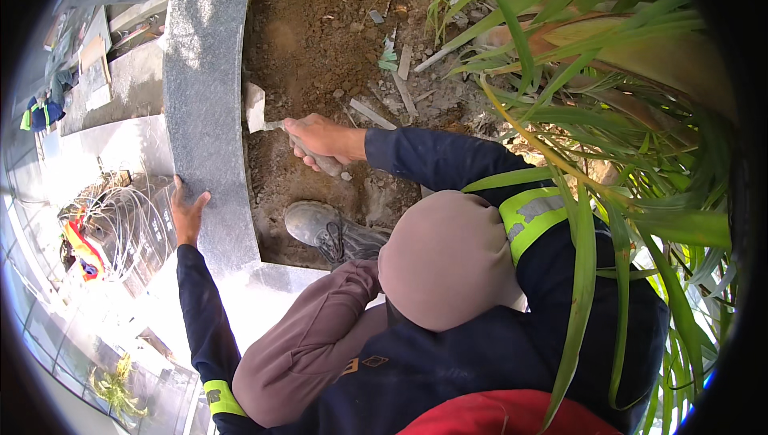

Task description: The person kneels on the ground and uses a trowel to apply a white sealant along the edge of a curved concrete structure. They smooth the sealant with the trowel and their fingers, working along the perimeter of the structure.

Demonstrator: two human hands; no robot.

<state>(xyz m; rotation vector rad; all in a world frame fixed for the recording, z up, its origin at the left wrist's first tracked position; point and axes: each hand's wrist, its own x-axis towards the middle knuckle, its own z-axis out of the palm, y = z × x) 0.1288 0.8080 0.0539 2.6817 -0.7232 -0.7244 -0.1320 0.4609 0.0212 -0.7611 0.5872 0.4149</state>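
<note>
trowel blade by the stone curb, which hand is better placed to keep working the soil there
Right, most likely. The right hand already grips the trowel, whose blade sits in the soil against the grey stone curb. The left hand lies flat on the curb's outer side, away from the soil.

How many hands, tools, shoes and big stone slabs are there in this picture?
Hands: 2, the left hand resting on the slab and the right hand gripping the trowel
Trowel: 1
Grey shoe: 1
Grey stone slab: 1
Total: 5
</note>
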